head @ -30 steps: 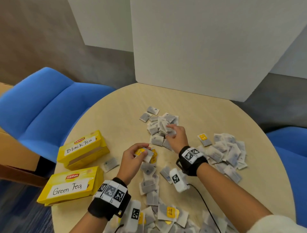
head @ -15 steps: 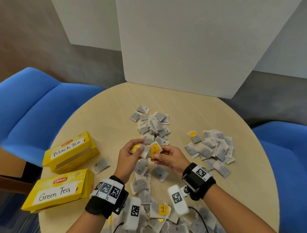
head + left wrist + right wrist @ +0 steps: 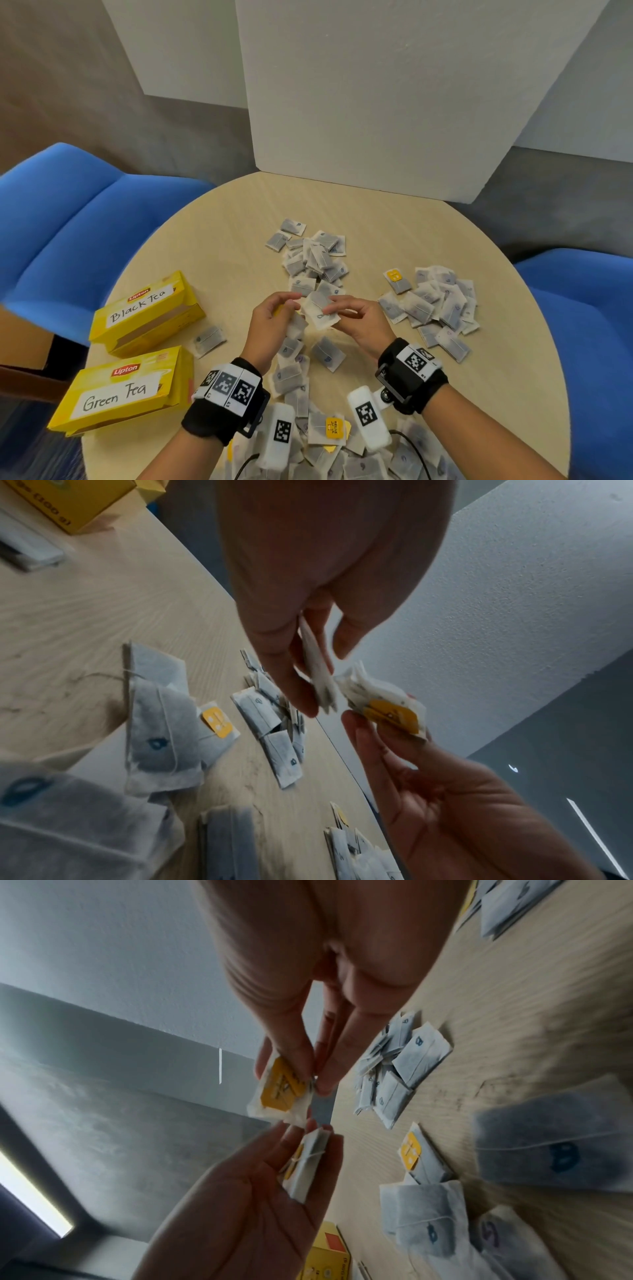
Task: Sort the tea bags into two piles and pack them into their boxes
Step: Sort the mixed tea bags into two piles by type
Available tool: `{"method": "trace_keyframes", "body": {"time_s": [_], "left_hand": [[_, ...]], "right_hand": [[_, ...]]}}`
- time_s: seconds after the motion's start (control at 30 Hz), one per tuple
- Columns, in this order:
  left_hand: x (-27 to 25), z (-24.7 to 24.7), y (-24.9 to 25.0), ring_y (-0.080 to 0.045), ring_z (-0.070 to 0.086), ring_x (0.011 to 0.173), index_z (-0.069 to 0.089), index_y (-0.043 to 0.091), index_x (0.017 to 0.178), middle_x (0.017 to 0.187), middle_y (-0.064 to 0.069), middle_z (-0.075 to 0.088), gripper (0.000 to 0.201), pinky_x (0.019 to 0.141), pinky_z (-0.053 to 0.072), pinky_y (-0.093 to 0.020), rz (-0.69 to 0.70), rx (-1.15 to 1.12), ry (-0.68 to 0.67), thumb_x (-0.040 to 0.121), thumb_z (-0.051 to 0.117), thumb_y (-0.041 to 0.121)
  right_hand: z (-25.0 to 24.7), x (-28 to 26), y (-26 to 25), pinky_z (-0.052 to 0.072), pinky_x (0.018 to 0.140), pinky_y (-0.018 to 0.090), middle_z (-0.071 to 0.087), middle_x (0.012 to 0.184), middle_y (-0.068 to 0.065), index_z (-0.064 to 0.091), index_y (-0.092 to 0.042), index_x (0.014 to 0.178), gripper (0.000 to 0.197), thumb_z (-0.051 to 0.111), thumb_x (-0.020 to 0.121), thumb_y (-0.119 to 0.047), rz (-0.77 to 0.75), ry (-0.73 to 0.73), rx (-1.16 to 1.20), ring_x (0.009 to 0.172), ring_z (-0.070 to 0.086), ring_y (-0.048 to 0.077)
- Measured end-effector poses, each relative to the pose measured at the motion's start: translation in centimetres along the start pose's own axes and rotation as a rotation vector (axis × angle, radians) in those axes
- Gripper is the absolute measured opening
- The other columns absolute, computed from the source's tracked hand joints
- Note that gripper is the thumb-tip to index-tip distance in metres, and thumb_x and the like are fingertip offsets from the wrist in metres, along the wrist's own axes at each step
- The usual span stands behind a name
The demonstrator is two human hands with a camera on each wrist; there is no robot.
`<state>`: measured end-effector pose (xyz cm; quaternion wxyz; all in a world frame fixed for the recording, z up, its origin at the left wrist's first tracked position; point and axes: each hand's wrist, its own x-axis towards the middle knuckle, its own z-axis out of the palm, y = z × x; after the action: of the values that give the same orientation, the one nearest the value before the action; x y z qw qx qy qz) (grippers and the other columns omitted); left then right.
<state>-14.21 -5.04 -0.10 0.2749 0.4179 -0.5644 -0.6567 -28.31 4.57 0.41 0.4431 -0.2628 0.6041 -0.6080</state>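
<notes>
Both hands hover over the round table's middle, each pinching a tea bag. My left hand (image 3: pixel 292 301) holds a small folded tea bag (image 3: pixel 318 669) with a yellow tag, seen edge-on in the left wrist view. My right hand (image 3: pixel 329 306) pinches another tea bag (image 3: pixel 320 310), white face with a blue mark up, yellow tag (image 3: pixel 281 1088) underneath. The two bags almost touch. One sorted pile (image 3: pixel 315 257) lies just beyond the hands, a second pile (image 3: pixel 435 308) to the right. Unsorted bags (image 3: pixel 308 428) are heaped near my wrists.
Two yellow Lipton boxes lie at the table's left: "Black Tea" (image 3: pixel 147 311) farther, "Green Tea" (image 3: pixel 123 390) nearer. A single tea bag (image 3: pixel 209 339) lies beside them. Blue chairs (image 3: pixel 68 222) stand left and right; a white panel (image 3: pixel 376 102) rises behind the table.
My right hand came back from the far pile to the centre and took up a tea bag. It has since turned the bag so its white face is up.
</notes>
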Motion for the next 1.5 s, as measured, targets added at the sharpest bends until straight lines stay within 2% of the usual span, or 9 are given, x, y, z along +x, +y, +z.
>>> {"method": "trace_keyframes", "body": {"time_s": [0.2, 0.3, 0.4, 0.5, 0.63, 0.83, 0.93, 1.1, 1.5], "left_hand": [[0.0, 0.6, 0.2, -0.019, 0.061, 0.077, 0.069, 0.006, 0.082, 0.08, -0.008, 0.067, 0.03, 0.064, 0.05, -0.024, -0.14, 0.03, -0.08, 0.094, 0.056, 0.03], [0.1, 0.5, 0.0, -0.021, 0.063, 0.08, 0.071, 0.0, 0.094, 0.09, -0.015, 0.069, 0.028, 0.075, 0.051, -0.033, -0.163, 0.043, -0.153, 0.095, 0.055, 0.023], [0.3, 0.6, 0.0, -0.023, 0.059, 0.076, 0.069, -0.001, 0.093, 0.085, -0.015, 0.066, 0.022, 0.067, 0.05, -0.03, -0.163, 0.04, -0.137, 0.094, 0.057, 0.017], [0.5, 0.7, 0.2, -0.018, 0.059, 0.071, 0.07, 0.0, 0.089, 0.084, -0.013, 0.066, 0.015, 0.062, 0.05, -0.025, -0.124, 0.05, -0.055, 0.09, 0.062, 0.013], [0.5, 0.4, 0.1, -0.014, 0.055, 0.058, 0.069, 0.004, 0.081, 0.078, -0.008, 0.065, 0.009, 0.058, 0.048, -0.025, -0.111, 0.003, 0.054, 0.087, 0.066, 0.01], [0.6, -0.2, 0.3, -0.009, 0.055, 0.051, 0.067, 0.007, 0.083, 0.071, 0.001, 0.064, 0.018, 0.05, 0.047, -0.021, -0.211, -0.031, 0.006, 0.09, 0.063, 0.023], [0.4, 0.1, 0.9, -0.008, 0.054, 0.047, 0.07, 0.006, 0.088, 0.057, 0.008, 0.061, 0.022, 0.049, 0.045, -0.019, -0.22, -0.062, -0.076, 0.089, 0.062, 0.026], [0.2, 0.0, 0.9, -0.009, 0.052, 0.045, 0.073, 0.001, 0.089, 0.061, -0.006, 0.06, 0.026, 0.047, 0.044, -0.02, -0.246, -0.049, -0.122, 0.091, 0.061, 0.024], [0.1, -0.2, 0.4, -0.015, 0.053, 0.049, 0.073, 0.003, 0.087, 0.064, -0.01, 0.061, 0.014, 0.049, 0.048, -0.023, -0.232, 0.032, -0.134, 0.087, 0.067, 0.016]], "right_hand": [[-0.2, -0.1, -0.1, 0.049, 0.077, 0.014, 0.065, 0.1, -0.003, 0.071, -0.009, 0.083, 0.027, 0.067, 0.074, 0.015, -0.026, -0.051, -0.035, 0.086, 0.067, -0.001], [-0.3, 0.0, -0.1, 0.052, 0.08, 0.018, 0.067, 0.105, 0.002, 0.071, -0.009, 0.083, 0.028, 0.059, 0.081, 0.016, 0.04, -0.06, -0.026, 0.096, 0.066, 0.009], [-0.4, 0.2, -0.3, 0.057, 0.079, 0.029, 0.064, 0.116, 0.011, 0.07, -0.006, 0.096, 0.029, 0.043, 0.094, 0.006, 0.184, -0.053, 0.094, 0.098, 0.065, 0.021], [-0.3, 0.2, -0.6, 0.059, 0.071, 0.033, 0.061, 0.107, 0.014, 0.063, -0.008, 0.109, 0.018, 0.058, 0.091, -0.004, 0.209, -0.02, 0.069, 0.087, 0.066, 0.021], [-0.9, 1.0, -0.9, 0.057, 0.058, 0.027, 0.055, 0.081, 0.005, 0.059, -0.01, 0.113, 0.041, 0.07, 0.078, 0.008, 0.192, 0.016, -0.089, 0.064, 0.063, 0.009], [-1.9, 2.2, -1.7, 0.055, 0.062, 0.027, 0.065, 0.088, 0.01, 0.058, -0.015, 0.121, 0.053, 0.074, 0.074, 0.007, 0.16, -0.049, -0.124, 0.074, 0.065, 0.013], [-1.6, 2.2, -1.5, 0.057, 0.068, 0.029, 0.068, 0.096, 0.016, 0.058, -0.017, 0.12, 0.055, 0.074, 0.074, 0.006, 0.149, -0.079, -0.145, 0.077, 0.067, 0.016], [-1.7, 2.3, -1.1, 0.057, 0.068, 0.03, 0.07, 0.087, 0.011, 0.06, -0.015, 0.116, 0.053, 0.078, 0.071, 0.005, 0.145, -0.061, -0.154, 0.073, 0.067, 0.016], [-2.1, 2.2, -1.4, 0.056, 0.061, 0.03, 0.069, 0.08, 0.004, 0.065, -0.008, 0.103, 0.033, 0.075, 0.074, 0.004, 0.14, -0.036, -0.116, 0.07, 0.064, 0.015]]}}
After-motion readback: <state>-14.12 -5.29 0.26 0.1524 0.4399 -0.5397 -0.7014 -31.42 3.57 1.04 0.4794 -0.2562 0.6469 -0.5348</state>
